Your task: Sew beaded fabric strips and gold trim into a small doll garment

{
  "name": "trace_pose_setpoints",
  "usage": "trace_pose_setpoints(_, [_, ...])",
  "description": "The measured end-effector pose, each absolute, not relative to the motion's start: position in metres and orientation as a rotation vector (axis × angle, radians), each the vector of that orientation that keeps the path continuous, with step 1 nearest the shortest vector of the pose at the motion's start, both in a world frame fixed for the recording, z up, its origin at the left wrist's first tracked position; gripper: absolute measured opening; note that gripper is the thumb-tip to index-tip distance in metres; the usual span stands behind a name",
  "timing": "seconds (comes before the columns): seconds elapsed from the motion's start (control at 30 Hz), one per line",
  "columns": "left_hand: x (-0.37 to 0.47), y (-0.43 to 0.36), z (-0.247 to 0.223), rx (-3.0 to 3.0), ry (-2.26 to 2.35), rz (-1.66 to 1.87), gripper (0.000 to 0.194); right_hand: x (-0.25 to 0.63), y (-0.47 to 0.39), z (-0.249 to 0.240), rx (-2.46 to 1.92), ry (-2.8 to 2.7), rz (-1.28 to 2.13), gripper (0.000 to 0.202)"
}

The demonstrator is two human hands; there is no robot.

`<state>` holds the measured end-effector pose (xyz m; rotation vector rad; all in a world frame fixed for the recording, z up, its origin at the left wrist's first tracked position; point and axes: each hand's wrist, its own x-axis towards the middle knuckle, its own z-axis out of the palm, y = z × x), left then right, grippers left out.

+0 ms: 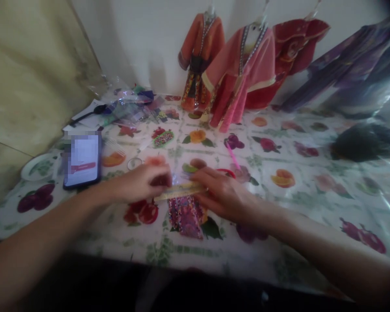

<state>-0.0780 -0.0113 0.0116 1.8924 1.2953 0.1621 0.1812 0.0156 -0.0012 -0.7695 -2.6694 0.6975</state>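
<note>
My left hand (pixel 151 180) has its fingers curled at the left end of a flat yellowish strip (pixel 182 190). At the strip's right end, my right hand (pixel 222 193) closes its fingers over it. Whether the strip is a ribbon or a measuring tape is too blurred to tell. A small pink-purple doll garment (pixel 189 219) with beaded trim hangs below the strip toward me, flat on the table. Its upper part is hidden by the strip and my fingers. Beyond my right fingers, a red curved thing (pixel 226 173) shows partly, beside a thin pink stick (pixel 233 156).
A lit phone (pixel 82 160) leans at the left by a white round dish (pixel 40 167). Plastic bags (pixel 126 104) and a black spoon-like thing (pixel 91 113) lie behind. Doll dresses (pixel 240 73) hang along the wall. A dark bundle (pixel 364 141) sits right on the fruit-print tablecloth (pixel 169 255).
</note>
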Motion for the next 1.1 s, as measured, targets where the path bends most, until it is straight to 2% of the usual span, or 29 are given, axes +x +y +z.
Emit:
trace_pose_setpoints(0.17, [-0.067,-0.023,0.031,1.991,1.287,0.229,0.014,0.165,0.026,0.000,-0.477,-2.747,0.632,0.041])
trace_pose_setpoints(0.4, [-0.068,-0.048,0.065,2.014,1.319,0.214,0.010,0.175,0.018,0.020,-0.398,-2.811,0.778,0.009])
trace_pose_setpoints(0.57, [-0.077,-0.079,0.077,2.078,1.301,0.266,0.012,0.200,-0.016,0.049,-0.546,-2.729,1.025,0.017])
trace_pose_setpoints(0.77, [-0.091,-0.102,0.097,2.000,1.182,0.340,0.015,0.213,-0.032,0.088,-0.590,-2.628,1.407,0.013])
trace_pose_setpoints(0.93, [-0.096,-0.069,0.070,1.914,1.270,0.266,0.011,0.195,-0.001,0.054,-0.805,-2.608,1.506,0.025])
trace_pose_setpoints(1.1, [-0.095,-0.036,0.020,2.027,1.402,0.263,0.012,0.171,0.020,0.013,-0.915,-2.728,1.078,0.022])
